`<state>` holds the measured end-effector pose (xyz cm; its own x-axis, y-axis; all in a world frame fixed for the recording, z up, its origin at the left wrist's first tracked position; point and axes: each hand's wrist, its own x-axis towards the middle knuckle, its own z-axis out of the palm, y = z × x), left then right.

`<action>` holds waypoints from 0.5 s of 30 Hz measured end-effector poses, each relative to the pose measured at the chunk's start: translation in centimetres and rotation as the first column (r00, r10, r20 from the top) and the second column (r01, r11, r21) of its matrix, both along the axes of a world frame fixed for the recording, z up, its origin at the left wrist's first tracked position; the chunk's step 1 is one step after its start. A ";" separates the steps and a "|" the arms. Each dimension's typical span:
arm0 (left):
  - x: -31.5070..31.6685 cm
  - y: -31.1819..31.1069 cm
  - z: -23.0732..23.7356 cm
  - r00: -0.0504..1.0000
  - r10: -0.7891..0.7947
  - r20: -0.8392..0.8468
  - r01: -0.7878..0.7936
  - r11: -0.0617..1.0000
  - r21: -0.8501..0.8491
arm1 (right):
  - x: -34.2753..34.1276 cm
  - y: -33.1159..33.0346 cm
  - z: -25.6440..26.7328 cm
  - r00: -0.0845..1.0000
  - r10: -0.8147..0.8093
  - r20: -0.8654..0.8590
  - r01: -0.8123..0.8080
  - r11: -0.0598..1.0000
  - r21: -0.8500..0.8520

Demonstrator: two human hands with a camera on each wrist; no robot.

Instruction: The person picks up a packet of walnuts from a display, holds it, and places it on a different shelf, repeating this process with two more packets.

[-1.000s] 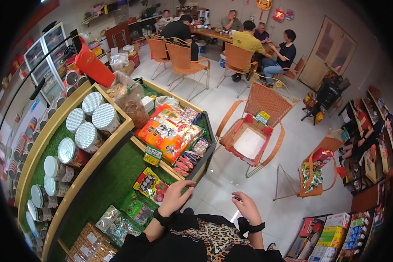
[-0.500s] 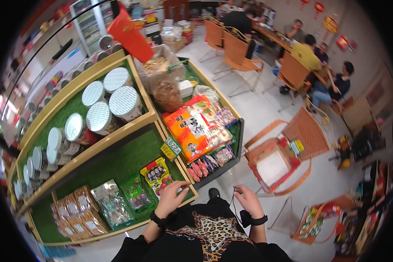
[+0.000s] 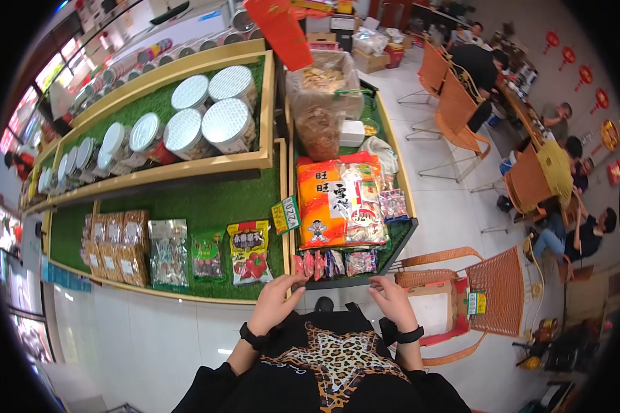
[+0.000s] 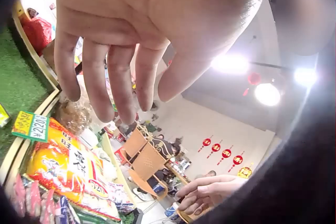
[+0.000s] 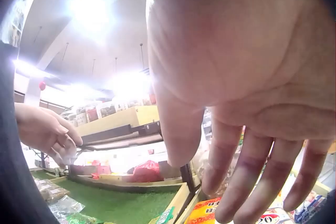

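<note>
My left hand (image 3: 277, 303) hovers at the shelf's front edge with relaxed fingers, holding nothing. To its right, my right hand (image 3: 393, 303) is also empty, its fingers loosely extended in the right wrist view. Between and beyond the hands lies a large orange snack bag (image 3: 322, 206) with small pink and blue packets (image 3: 310, 265) in front of it. Nearest the left hand is a yellow and black bag with red fruit on it (image 3: 249, 251). A green and yellow price tag (image 3: 284, 215) leans beside the orange bag.
Left along the green-lined shelf (image 3: 220, 193) are a green bag (image 3: 207, 255), a clear bag (image 3: 168, 251) and stacked brown packets (image 3: 124, 248). White-lidded tubs (image 3: 227, 124) fill the upper tier. A wicker chair (image 3: 496, 289) bearing a red-edged box stands at right; people sit farther back.
The head view has swung left, so the shelf now lies straight ahead and the chairs have shifted right. Both hands stay empty before the body, now over the shelf's front edge.
</note>
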<state>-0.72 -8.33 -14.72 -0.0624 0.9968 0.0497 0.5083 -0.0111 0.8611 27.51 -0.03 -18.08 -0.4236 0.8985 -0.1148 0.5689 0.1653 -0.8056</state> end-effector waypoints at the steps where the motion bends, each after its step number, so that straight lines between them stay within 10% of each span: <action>1: 0.2 -0.5 -0.3 0.999 0.033 -0.004 -0.033 0.999 -0.036 | 0.0 0.4 -0.2 1.000 0.028 0.011 -0.028 1.000 -0.001; 9: 2.3 -1.8 -1.6 0.982 0.185 0.039 -0.173 0.964 -0.200 | -1.1 3.5 -3.2 0.979 0.203 0.023 -0.202 0.978 -0.053; 15: 3.5 0.6 -11.9 0.932 0.163 0.324 -0.045 0.938 -0.344 | -4.1 6.4 -12.8 0.968 0.198 0.156 -0.162 0.962 -0.219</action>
<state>2.75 -7.69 -26.57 -0.1208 0.9401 -0.3188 0.1638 0.3357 0.9276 23.45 6.36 -30.89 -0.5331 0.7592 -0.3733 0.6794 0.1214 -0.7236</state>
